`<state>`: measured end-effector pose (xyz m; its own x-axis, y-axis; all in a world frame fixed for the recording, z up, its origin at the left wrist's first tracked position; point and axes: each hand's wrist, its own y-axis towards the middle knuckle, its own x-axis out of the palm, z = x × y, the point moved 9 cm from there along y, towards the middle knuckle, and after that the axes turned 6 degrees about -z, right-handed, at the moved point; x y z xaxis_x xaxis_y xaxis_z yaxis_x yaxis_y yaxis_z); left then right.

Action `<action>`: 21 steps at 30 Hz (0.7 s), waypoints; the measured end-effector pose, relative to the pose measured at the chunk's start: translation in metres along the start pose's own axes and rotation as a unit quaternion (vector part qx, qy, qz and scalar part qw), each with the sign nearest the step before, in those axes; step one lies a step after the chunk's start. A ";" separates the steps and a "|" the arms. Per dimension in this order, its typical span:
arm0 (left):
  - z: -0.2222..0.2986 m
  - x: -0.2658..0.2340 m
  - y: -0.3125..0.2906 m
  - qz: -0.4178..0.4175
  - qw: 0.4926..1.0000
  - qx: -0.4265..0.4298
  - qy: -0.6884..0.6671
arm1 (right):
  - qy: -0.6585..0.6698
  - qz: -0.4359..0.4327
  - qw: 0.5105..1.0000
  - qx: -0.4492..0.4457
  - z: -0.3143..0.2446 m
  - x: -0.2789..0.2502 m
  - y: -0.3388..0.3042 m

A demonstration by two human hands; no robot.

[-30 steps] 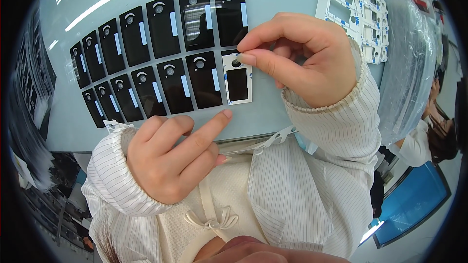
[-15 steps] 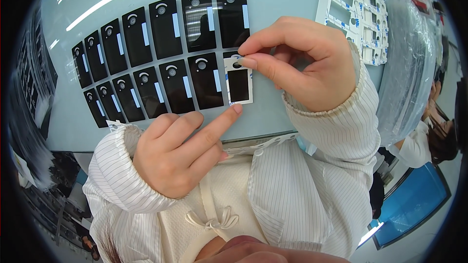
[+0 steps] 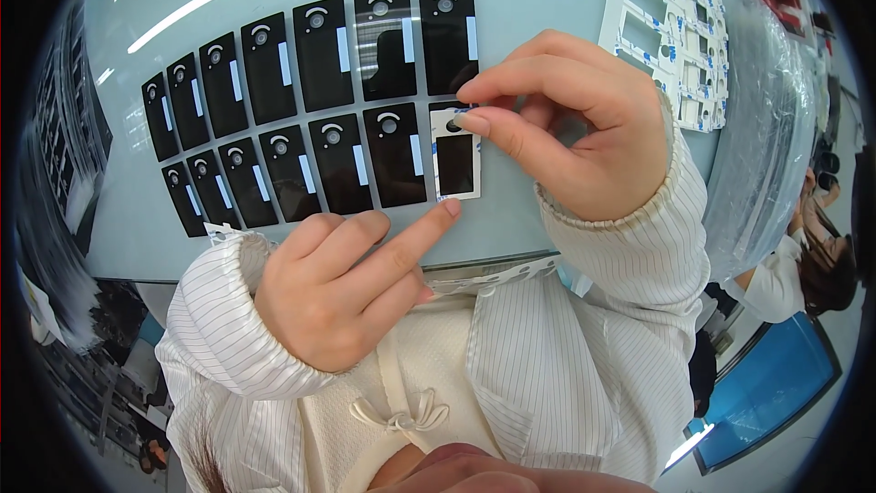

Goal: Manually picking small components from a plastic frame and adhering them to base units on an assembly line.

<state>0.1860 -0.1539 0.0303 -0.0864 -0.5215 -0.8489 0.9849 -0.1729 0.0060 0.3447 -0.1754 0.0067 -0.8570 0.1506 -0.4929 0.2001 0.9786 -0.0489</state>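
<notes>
Since the earlier frame, the index finger of the left hand (image 3: 338,283) has been moved rightward, from beside the lower left corner of a white frame (image 3: 476,164) to its lower edge. By this the frame is now met at both ends, which suggests that it is being steadied there (how firmly cannot be told). The left index finger is held straight, the others are loosely curled, and nothing is gripped by them. By the right hand (image 3: 584,128), thumb and index finger are brought near each other at the frame's upper edge; whether it is pinched cannot be told. The frame is laid over the last of the black panels (image 3: 455,164) in the row nearer the tabletop's (image 3: 511,228) near edge. White cut-out sheets (image 3: 675,64) are placed toward the far right corner, with clear film (image 3: 766,137) along the right edge.
</notes>
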 end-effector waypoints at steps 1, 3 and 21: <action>0.000 0.000 0.000 -0.001 1.000 0.001 0.000 | -0.003 0.002 1.000 0.007 0.000 0.000 0.000; 0.000 0.001 -0.001 -0.001 1.000 0.001 0.001 | -0.014 0.004 1.000 0.000 -0.001 0.001 0.001; -0.001 0.003 0.001 0.019 1.000 -0.008 0.007 | -0.118 0.084 0.986 -0.076 -0.013 0.003 -0.002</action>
<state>0.1865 -0.1552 0.0273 -0.0466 -0.5152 -0.8558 0.9897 -0.1396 0.0301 0.3359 -0.1755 0.0165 -0.6795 0.2924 -0.6728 0.2399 0.9553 0.1728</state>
